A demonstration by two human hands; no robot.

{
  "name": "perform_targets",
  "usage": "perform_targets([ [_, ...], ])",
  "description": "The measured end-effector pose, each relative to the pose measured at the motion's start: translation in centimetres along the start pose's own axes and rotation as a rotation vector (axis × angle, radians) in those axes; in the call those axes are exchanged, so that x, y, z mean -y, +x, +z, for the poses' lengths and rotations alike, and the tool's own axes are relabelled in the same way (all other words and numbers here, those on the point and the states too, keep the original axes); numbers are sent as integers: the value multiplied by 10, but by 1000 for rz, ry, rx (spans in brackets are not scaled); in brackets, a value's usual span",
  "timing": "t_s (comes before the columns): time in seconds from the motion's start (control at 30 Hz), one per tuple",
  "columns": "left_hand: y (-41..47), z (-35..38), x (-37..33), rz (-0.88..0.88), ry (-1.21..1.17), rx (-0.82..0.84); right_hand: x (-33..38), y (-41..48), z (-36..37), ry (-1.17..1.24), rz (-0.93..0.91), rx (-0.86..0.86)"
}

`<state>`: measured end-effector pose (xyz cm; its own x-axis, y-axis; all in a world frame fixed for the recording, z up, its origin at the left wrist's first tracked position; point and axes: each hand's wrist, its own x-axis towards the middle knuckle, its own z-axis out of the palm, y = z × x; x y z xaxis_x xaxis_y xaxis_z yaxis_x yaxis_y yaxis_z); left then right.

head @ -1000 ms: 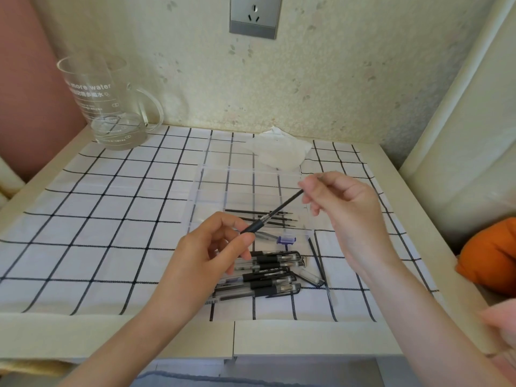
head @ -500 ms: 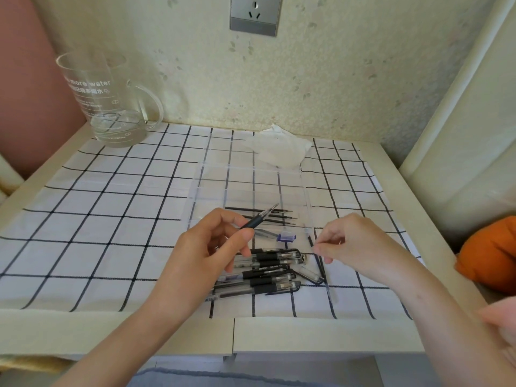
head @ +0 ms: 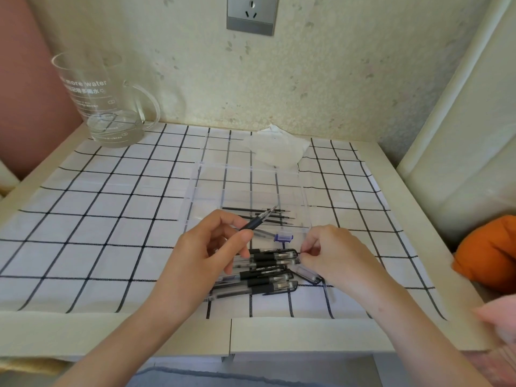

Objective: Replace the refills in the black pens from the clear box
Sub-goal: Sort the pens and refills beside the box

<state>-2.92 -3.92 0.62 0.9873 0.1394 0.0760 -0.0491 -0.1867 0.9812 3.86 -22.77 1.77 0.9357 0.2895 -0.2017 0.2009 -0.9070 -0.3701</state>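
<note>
one clear box [head: 246, 187], one jug [head: 98, 107]

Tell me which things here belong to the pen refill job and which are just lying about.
Job: black-gripped clear pen barrel in the left hand; right hand; thin black refills in the clear plastic box; pile of black capped pens.
Lying about: clear glass mug; crumpled white tissue; orange soft item; grey wall socket.

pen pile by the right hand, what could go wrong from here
1. The right hand works at the pens, heaped loosely near the front edge of the table; a nudge might roll one off.
2. The left hand holds the pen front by fingertips only, tip over the box; a slip could scatter the refills.
</note>
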Motion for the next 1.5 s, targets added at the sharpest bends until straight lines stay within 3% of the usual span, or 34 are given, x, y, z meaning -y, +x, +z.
perform_targets([
  [0.13, 0, 0, -1, -3, -2, 0, -3, 1, -6, 89, -13, -23],
  [0.33, 0, -1, -3, -9, 1, -7, -3, 0, -39, 663, -106, -1],
  [0.53, 0, 0, -2, -13, 22, -2, 7, -1, -36, 955, -226, -84],
  [1.03, -3, 2, -5, -15, 58, 18, 22, -4, -22, 869, -334, 25],
  [1.27, -3, 0, -5, 8, 67, 34, 21, -2, -18, 1100, -215, 154],
  [1.5, 0, -3, -3, -50, 76, -15, 23, -2, -11, 1120, -159, 98],
])
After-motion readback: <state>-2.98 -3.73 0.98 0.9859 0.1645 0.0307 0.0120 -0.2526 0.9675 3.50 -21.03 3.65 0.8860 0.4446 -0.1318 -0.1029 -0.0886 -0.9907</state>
